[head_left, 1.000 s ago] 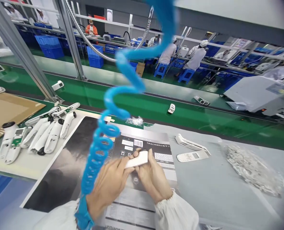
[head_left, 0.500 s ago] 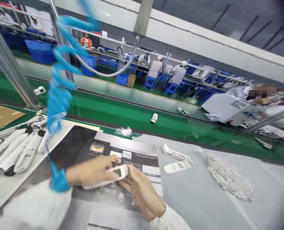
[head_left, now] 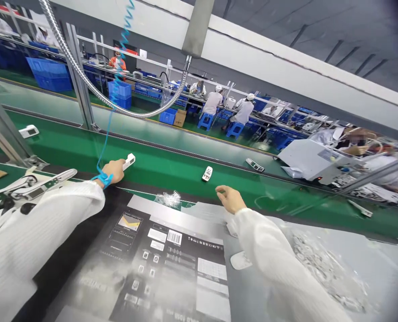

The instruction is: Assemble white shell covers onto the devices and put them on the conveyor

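Observation:
My left hand [head_left: 113,172] is stretched out over the green conveyor belt [head_left: 165,172], its fingers closed on one end of a white handheld device with a small screen [head_left: 129,161]. A blue coiled cord is tied to a wristband [head_left: 105,179] on that arm. My right hand [head_left: 231,199] hovers at the belt's near edge, fingers partly bent and apart, holding nothing. The closest item to it is a small white housing part [head_left: 207,173] on the belt, to its upper left. White shell parts [head_left: 241,260] on the grey sheet are partly hidden by my right sleeve.
A printed black-and-grey carton sheet [head_left: 181,286] covers the bench. To the right lies a clear bag of small parts [head_left: 326,268]; crumpled clear plastic [head_left: 169,199] is near the belt. Other parts [head_left: 255,165] rest on the belt. A flexible metal hose [head_left: 145,115] hangs overhead. Several people sit beyond.
Both hands have come apart and reached forward. My left hand has carried the device from above the carton sheet to the belt. My right hand has let go of it and moved right.

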`<action>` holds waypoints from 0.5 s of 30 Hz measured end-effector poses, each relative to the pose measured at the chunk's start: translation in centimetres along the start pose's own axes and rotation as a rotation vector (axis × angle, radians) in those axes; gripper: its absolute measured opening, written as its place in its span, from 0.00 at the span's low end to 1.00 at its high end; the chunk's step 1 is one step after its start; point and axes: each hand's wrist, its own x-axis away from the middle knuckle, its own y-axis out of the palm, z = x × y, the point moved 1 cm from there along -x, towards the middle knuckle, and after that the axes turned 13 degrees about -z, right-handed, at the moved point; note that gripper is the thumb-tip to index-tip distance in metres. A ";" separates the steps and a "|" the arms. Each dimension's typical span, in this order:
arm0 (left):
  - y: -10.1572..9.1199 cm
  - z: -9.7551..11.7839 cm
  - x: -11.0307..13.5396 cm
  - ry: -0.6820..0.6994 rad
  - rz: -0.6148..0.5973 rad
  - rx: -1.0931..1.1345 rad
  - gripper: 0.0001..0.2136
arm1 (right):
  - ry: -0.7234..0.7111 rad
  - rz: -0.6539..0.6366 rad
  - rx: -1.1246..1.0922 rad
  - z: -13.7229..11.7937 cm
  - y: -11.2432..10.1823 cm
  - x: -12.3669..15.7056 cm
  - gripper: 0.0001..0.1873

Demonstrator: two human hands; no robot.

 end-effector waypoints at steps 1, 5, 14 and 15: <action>0.1 -0.2 0.3 -0.020 -0.003 -0.026 0.24 | 0.006 0.024 0.057 0.1 0.0 -1.9 0.18; 1.7 0.4 5.3 0.065 -0.082 -0.193 0.22 | -0.064 0.052 0.261 -1.2 0.7 -8.0 0.32; 10.9 4.7 25.1 0.022 -0.037 -0.383 0.37 | -0.134 0.145 0.300 -5.6 -0.2 -9.5 0.16; 11.1 5.1 25.3 -0.021 -0.027 -0.357 0.36 | -0.111 0.191 0.222 -6.5 -0.7 -8.3 0.21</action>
